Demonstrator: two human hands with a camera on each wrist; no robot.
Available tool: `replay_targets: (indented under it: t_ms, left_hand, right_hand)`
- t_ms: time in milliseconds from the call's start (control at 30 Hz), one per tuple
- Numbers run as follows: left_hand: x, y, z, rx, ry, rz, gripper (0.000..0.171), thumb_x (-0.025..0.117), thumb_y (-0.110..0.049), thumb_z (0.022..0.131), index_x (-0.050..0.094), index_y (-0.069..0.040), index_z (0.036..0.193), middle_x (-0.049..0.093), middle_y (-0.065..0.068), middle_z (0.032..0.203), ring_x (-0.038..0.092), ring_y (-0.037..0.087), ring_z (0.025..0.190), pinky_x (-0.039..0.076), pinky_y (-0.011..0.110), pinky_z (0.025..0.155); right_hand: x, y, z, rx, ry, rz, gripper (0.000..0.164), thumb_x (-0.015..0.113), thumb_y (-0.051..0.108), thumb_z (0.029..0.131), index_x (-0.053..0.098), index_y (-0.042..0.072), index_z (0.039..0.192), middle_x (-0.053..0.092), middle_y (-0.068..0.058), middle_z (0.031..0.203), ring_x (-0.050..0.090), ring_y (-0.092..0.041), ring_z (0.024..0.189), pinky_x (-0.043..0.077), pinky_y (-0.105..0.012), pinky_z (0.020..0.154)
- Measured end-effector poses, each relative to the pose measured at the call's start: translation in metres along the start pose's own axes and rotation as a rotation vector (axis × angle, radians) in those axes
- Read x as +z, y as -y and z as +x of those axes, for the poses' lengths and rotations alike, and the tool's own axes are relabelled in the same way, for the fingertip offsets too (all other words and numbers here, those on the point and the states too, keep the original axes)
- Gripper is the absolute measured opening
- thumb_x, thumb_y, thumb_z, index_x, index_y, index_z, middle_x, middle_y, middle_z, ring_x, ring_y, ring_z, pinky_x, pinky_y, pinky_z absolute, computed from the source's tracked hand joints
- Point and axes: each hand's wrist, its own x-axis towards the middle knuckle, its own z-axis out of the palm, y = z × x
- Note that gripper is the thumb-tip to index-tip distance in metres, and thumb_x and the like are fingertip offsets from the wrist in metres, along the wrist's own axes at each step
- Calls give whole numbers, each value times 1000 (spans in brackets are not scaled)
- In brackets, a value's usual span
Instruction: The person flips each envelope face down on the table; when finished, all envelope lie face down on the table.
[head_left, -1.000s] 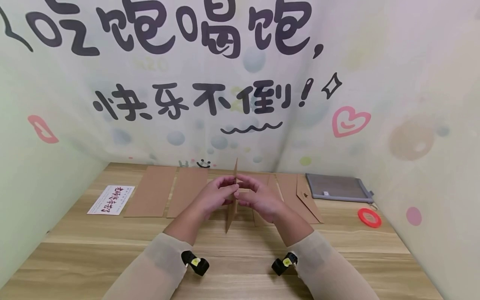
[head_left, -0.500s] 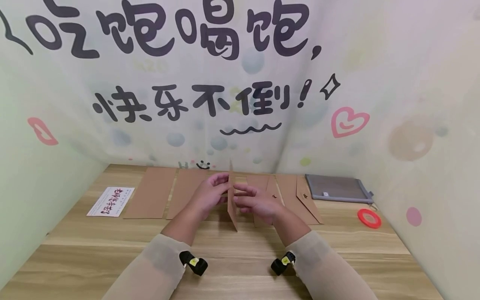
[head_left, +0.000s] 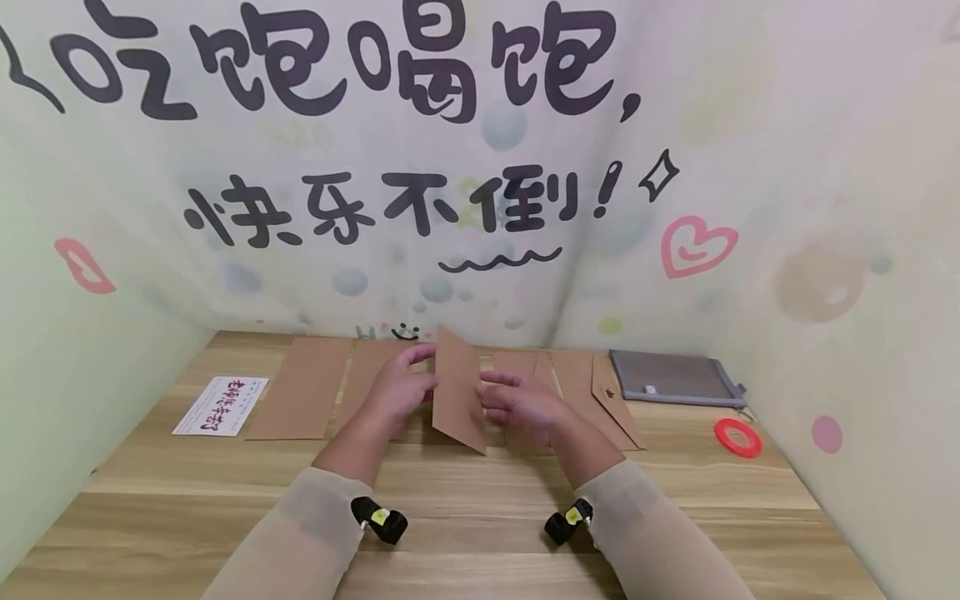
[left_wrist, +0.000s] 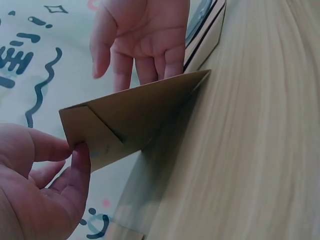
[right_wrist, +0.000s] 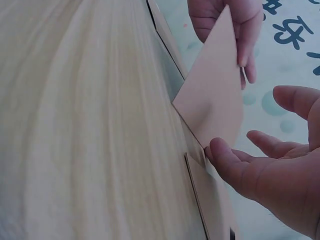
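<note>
My left hand (head_left: pixel 400 387) pinches one edge of a brown kraft envelope (head_left: pixel 459 392), which stands tilted above the table. Its plain face shows in the head view, while the left wrist view shows the slanted flap line on the envelope (left_wrist: pixel 135 115). At the opposite edge is my right hand (head_left: pixel 525 406), fingers extended and thumb spread apart. In the right wrist view, fingertips of the right hand (right_wrist: pixel 270 160) are right at the lower corner of the envelope (right_wrist: pixel 212 90). Several similar envelopes lie flat on both sides, such as the flapped envelope (head_left: pixel 588 400) at right.
Two plain-side envelopes lie at left, including the leftmost envelope (head_left: pixel 300 387). Beyond it is a white printed card (head_left: pixel 221 406). At right are a grey zip pouch (head_left: pixel 675 377) and a red tape ring (head_left: pixel 726 444). A printed curtain (head_left: pixel 450 287) hangs behind the wooden table (head_left: pixel 480 500).
The envelope has turned from edge-on to show its plain face in the head view. The hands, earlier close together, have moved apart, the left one going left.
</note>
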Motion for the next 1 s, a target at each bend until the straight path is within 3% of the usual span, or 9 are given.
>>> replay_targets:
  t_ms: [133, 233, 333, 600, 1000]
  left_hand:
    - [-3, 6, 4, 12, -13, 35, 58, 64, 0, 98, 56, -13, 154, 52, 7, 163, 67, 29, 117, 59, 36, 94]
    - [-5, 11, 7, 29, -19, 70, 58, 64, -1, 97, 55, -9, 154, 55, 12, 160, 57, 33, 139, 55, 45, 109]
    - [-7, 15, 9, 34, -19, 103, 57, 63, -2, 97, 54, -5, 153, 56, 17, 159, 49, 36, 151, 46, 51, 121]
    - [-10, 17, 5, -18, 11, 168, 56, 59, -4, 99, 50, -1, 155, 54, 28, 156, 55, 42, 144, 52, 51, 117]
    - [-9, 13, 4, -27, 36, 330, 53, 61, -16, 101, 54, -7, 153, 55, 25, 157, 52, 43, 146, 43, 57, 123]
  right_hand:
    - [-3, -1, 2, 10, -13, 28, 55, 61, 14, 108, 45, -1, 159, 57, -22, 156, 61, -28, 136, 52, -42, 118]
    - [-4, -3, 3, 6, -10, 43, 55, 60, 13, 108, 45, -2, 159, 56, -23, 158, 59, -32, 142, 51, -44, 120]
    - [-5, -5, 4, -3, -1, 54, 56, 58, 12, 109, 42, -3, 160, 54, -25, 159, 55, -37, 147, 46, -48, 123]
    - [-6, -6, 3, -9, 24, 89, 58, 56, 11, 110, 36, -3, 163, 46, -28, 164, 45, -39, 155, 38, -52, 128]
    - [-8, -8, 9, -13, 79, 125, 58, 51, 10, 112, 32, -2, 165, 37, -24, 171, 34, -36, 162, 33, -52, 131]
